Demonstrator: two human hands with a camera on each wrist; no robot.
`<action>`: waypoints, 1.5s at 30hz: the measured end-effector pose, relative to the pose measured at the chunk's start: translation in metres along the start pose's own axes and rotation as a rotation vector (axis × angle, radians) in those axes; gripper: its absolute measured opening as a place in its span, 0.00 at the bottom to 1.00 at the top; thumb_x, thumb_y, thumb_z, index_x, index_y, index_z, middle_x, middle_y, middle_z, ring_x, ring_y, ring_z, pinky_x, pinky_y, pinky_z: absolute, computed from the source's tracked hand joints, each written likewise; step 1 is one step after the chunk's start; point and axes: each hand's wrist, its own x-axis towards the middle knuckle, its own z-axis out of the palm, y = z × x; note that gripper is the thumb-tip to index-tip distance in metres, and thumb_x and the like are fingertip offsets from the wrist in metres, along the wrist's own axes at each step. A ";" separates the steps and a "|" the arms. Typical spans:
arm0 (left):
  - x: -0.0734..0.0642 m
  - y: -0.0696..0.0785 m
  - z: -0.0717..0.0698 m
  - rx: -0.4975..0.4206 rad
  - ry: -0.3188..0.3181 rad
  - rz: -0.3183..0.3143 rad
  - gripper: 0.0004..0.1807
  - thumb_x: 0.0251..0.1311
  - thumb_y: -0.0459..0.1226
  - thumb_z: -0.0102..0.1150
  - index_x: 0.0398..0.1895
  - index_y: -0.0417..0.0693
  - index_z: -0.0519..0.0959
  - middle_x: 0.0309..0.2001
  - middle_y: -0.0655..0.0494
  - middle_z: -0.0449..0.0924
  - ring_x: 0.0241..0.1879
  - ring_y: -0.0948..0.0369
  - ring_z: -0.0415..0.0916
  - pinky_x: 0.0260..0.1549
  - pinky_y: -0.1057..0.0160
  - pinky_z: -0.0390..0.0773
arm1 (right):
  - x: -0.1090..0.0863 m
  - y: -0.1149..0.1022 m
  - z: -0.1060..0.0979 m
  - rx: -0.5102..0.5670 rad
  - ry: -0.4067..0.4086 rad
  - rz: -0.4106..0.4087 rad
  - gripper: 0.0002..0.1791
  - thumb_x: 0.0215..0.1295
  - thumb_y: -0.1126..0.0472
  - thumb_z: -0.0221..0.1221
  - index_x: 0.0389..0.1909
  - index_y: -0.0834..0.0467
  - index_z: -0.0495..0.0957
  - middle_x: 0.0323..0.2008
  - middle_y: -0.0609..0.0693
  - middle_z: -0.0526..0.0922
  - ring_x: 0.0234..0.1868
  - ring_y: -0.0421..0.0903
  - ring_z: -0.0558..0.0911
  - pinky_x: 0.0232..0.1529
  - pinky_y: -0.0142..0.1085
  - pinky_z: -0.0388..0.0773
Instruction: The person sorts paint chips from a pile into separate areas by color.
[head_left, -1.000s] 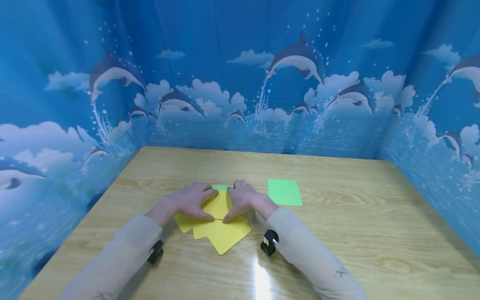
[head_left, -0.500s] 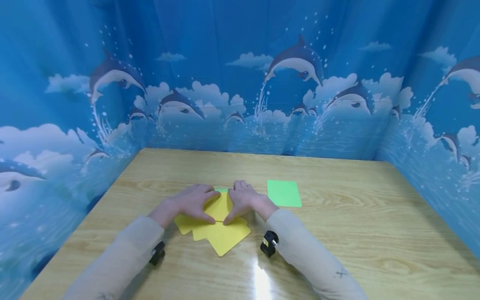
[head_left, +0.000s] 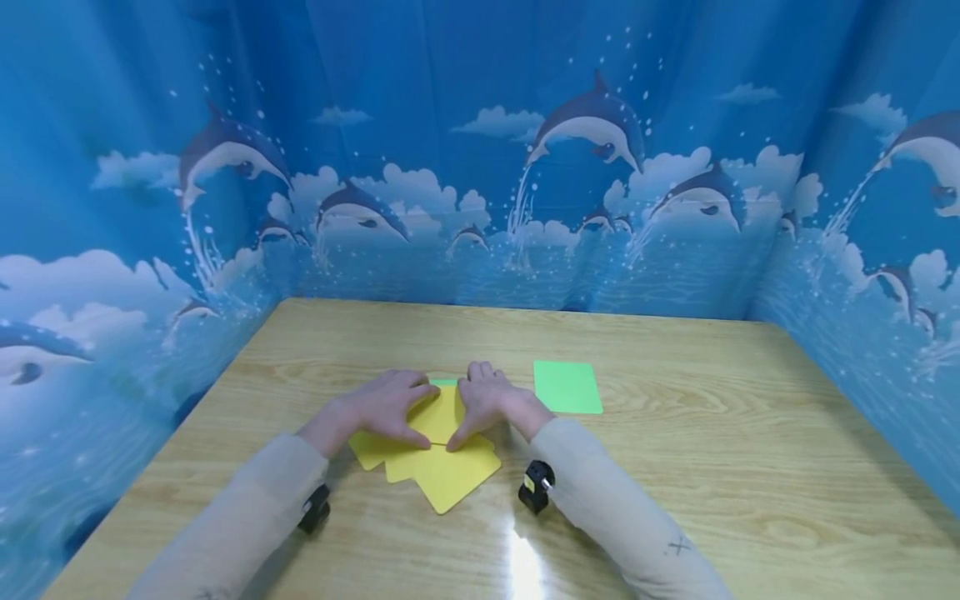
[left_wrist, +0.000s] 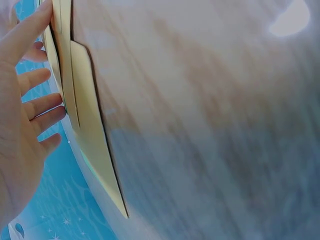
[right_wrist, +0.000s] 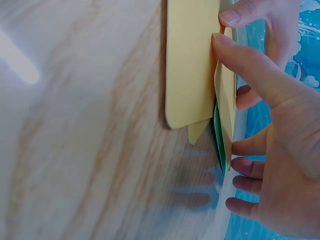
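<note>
Several yellow square cards (head_left: 456, 479) with rounded corners lie fanned and overlapping on the table. On top, a yellow card (head_left: 437, 421) sits between both hands, slightly raised in the right wrist view. My left hand (head_left: 384, 407) holds its left side, thumb at the near edge and fingers along the side. Mirroring that, my right hand (head_left: 483, 403) holds the right side, its thumb tip (right_wrist: 223, 40) and index fingertip on the card's edges. The two thumbs nearly meet. Beneath the top card a green card (right_wrist: 218, 135) shows as a strip, mostly hidden.
A separate green square card (head_left: 567, 387) lies flat to the right of the hands. The wood-grain table (head_left: 712, 467) extends to both sides. A blue dolphin-print curtain (head_left: 480, 150) encloses its back and sides. Black wrist cameras (head_left: 537, 486) hang under the sleeves.
Both hands keep nearly the same hold on the top yellow card. A narrower green strip shows beyond it than a second ago; the view has shifted slightly.
</note>
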 end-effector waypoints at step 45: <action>0.041 0.051 -0.002 0.199 0.188 0.089 0.46 0.43 0.70 0.53 0.51 0.41 0.73 0.46 0.49 0.73 0.46 0.54 0.69 0.52 0.55 0.67 | -0.062 0.058 0.007 0.057 0.155 -0.101 0.57 0.39 0.31 0.65 0.63 0.65 0.62 0.56 0.57 0.65 0.56 0.52 0.64 0.55 0.43 0.64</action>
